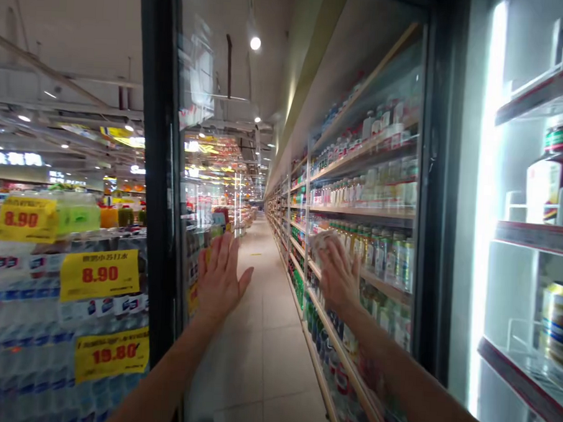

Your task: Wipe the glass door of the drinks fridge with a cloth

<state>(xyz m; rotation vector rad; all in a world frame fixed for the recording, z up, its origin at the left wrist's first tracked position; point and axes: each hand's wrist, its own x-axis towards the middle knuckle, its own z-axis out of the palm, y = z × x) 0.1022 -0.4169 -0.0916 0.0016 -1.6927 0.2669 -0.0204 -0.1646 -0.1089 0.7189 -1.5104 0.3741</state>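
A glass cooler door (156, 168) with a black frame stands swung open before me. My left hand (219, 277) lies flat against its pane, fingers stretched out and thumb apart, with nothing in it. Further right on the same pane is my right hand (339, 276), somewhat blurred. Under its fingers it presses a crumpled pale cloth (324, 239) to the glass; the palm side is hidden. Both arms reach forward from the bottom of the view.
Right of the door is the lit cooler interior, its shelf (536, 238) holding a bottle (544, 179) and a can (559, 322). At left, packs of bottled water (28, 349) carry yellow price signs (100, 273). Through the glass show a tiled aisle (241, 371) and drink shelves (363, 211).
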